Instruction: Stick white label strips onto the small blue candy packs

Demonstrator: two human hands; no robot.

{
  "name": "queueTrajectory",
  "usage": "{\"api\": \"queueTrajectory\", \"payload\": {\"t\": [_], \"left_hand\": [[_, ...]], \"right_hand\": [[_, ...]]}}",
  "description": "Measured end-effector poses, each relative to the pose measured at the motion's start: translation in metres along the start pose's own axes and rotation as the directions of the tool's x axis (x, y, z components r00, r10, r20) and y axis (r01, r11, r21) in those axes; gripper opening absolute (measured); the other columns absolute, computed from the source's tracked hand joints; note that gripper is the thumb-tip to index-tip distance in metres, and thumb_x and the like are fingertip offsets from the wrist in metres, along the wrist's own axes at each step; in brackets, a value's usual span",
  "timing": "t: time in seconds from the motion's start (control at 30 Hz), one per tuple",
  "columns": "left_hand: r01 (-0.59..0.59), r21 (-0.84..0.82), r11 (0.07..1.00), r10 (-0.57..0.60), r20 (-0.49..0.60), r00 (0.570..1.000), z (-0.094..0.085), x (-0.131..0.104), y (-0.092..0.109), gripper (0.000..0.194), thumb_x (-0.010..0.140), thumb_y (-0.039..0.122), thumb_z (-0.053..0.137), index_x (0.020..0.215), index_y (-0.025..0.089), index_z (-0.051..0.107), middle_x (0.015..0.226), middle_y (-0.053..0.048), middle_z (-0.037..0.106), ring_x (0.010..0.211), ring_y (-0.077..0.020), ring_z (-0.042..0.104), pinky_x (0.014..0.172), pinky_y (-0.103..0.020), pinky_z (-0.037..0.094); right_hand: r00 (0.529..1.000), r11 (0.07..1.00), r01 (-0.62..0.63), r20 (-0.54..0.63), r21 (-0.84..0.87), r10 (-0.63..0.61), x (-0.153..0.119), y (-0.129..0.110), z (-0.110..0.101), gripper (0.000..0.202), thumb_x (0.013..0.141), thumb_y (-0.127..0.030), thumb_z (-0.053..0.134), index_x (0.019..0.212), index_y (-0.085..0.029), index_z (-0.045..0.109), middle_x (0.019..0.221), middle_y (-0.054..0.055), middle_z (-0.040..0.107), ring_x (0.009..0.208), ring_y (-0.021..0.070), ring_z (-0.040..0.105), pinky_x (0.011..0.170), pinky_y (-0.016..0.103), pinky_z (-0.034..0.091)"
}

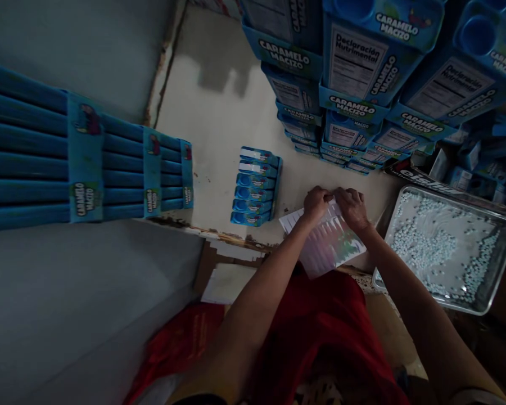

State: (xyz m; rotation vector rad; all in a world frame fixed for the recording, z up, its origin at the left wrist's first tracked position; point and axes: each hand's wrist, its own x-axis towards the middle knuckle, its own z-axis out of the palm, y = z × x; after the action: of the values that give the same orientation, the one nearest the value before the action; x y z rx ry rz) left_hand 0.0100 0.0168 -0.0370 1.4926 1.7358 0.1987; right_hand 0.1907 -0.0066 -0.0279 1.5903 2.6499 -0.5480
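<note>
A glossy, see-through-looking sheet [326, 244] with rows of pale strips, like a sheet of stickers, lies slanted at the table's front edge. My left hand [316, 203] is closed in a pinch at its upper edge. Close beside it, my right hand [353, 209] has its fingers bent over the same edge; the fingertips of both hands nearly meet. Exactly what lies between the fingertips is too small to make out. Left of the sheet stands a short row of blue candy boxes [255, 194], two of them with white strips on top.
Tall stacks of blue boxes [354, 62] marked "Caramelo Macizo" fill the back right. More stacked blue boxes [84, 163] stand at the left. A metal tray [495, 298] of small pale pellets sits on the right, before an open carton [438, 177]. The table [202, 112] has a worn edge.
</note>
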Motion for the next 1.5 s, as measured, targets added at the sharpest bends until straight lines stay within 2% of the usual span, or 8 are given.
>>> {"api": "queueTrajectory", "payload": {"t": [0.2,0.53,0.8,0.9,1.0,1.13,1.3,1.5], "left_hand": [[0.089,-0.075,0.993,-0.087,0.038,0.996,-0.001,0.007,0.001,0.016,0.093,0.029,0.069,0.091,0.022,0.083,0.100,-0.008,0.079,0.096,-0.0244,0.070,0.085,-0.033,0.049],[-0.057,0.004,0.998,0.057,-0.021,0.998,-0.008,-0.010,0.007,0.025,0.100,0.021,0.054,0.096,0.018,0.078,0.112,-0.013,0.072,0.106,-0.0248,0.067,0.095,-0.034,0.048],[-0.066,-0.269,0.961,-0.004,-0.251,0.968,-0.020,-0.035,0.011,0.023,0.097,0.024,0.063,0.116,0.019,0.076,0.122,-0.016,0.072,0.121,-0.0276,0.066,0.110,-0.039,0.048],[0.053,-0.724,0.688,-0.173,-0.094,0.980,-0.031,-0.063,0.006,0.045,0.104,0.055,0.051,0.103,0.017,0.076,0.103,-0.014,0.077,0.101,-0.0246,0.073,0.096,-0.038,0.056],[0.177,-0.957,0.228,-0.031,0.174,0.984,-0.049,-0.088,0.005,0.072,0.088,0.085,0.054,0.101,0.017,0.075,0.097,-0.014,0.078,0.090,-0.0240,0.076,0.085,-0.039,0.061],[0.182,-0.982,0.047,-0.072,0.178,0.981,-0.072,-0.104,0.011,0.061,0.056,0.061,0.097,0.091,0.017,0.074,0.091,-0.007,0.078,0.079,-0.0169,0.073,0.081,-0.033,0.060],[0.102,-0.990,0.095,-0.309,0.068,0.948,-0.104,-0.123,-0.003,0.046,0.060,0.050,0.095,0.083,0.017,0.072,0.074,-0.002,0.073,0.066,-0.0137,0.067,0.070,-0.029,0.058],[-0.009,-0.782,0.623,-0.438,-0.358,0.825,-0.177,-0.120,-0.065,0.020,0.082,0.038,0.079,0.083,0.019,0.074,0.074,-0.001,0.072,0.069,-0.0148,0.066,0.070,-0.027,0.053]], "right_hand": [[0.999,1.000,0.012,0.037,0.007,-0.013,-0.037,-0.006,0.003,0.058,0.103,-0.015,0.043,0.161,-0.018,0.048,0.167,0.015,0.049,0.155,0.0358,0.035,0.124,0.054,0.026],[0.959,0.974,-0.224,-0.175,0.022,0.224,-0.078,-0.045,-0.055,0.020,0.102,-0.030,0.058,0.094,-0.023,0.074,0.101,0.012,0.072,0.100,0.0302,0.056,0.090,0.044,0.041],[0.925,0.759,-0.228,-0.108,0.610,0.365,-0.040,-0.055,-0.088,0.009,0.087,-0.028,0.065,0.080,-0.023,0.064,0.077,0.000,0.067,0.077,0.0195,0.059,0.078,0.034,0.045],[0.886,0.533,-0.274,-0.006,0.800,0.464,-0.031,-0.073,-0.100,0.016,0.087,-0.035,0.070,0.079,-0.022,0.064,0.073,-0.003,0.063,0.068,0.0151,0.053,0.069,0.030,0.042],[0.881,0.404,-0.281,0.067,0.870,0.468,-0.024,-0.091,-0.110,0.023,0.086,-0.041,0.076,0.079,-0.022,0.064,0.071,-0.004,0.059,0.065,0.0130,0.047,0.064,0.027,0.038],[0.888,0.356,-0.270,0.088,0.894,0.452,-0.018,-0.107,-0.119,0.025,0.082,-0.040,0.081,0.077,-0.021,0.066,0.071,-0.004,0.060,0.065,0.0123,0.047,0.063,0.027,0.037],[0.832,0.303,-0.344,0.139,0.889,0.537,-0.002,-0.141,-0.125,0.029,0.077,-0.046,0.085,0.075,-0.020,0.072,0.068,-0.002,0.067,0.063,0.0134,0.053,0.062,0.028,0.041],[0.824,0.508,-0.341,-0.008,0.791,0.566,0.067,-0.210,-0.097,0.031,0.083,-0.050,0.077,0.080,-0.019,0.079,0.076,0.003,0.075,0.071,0.0190,0.065,0.070,0.032,0.046]]}}
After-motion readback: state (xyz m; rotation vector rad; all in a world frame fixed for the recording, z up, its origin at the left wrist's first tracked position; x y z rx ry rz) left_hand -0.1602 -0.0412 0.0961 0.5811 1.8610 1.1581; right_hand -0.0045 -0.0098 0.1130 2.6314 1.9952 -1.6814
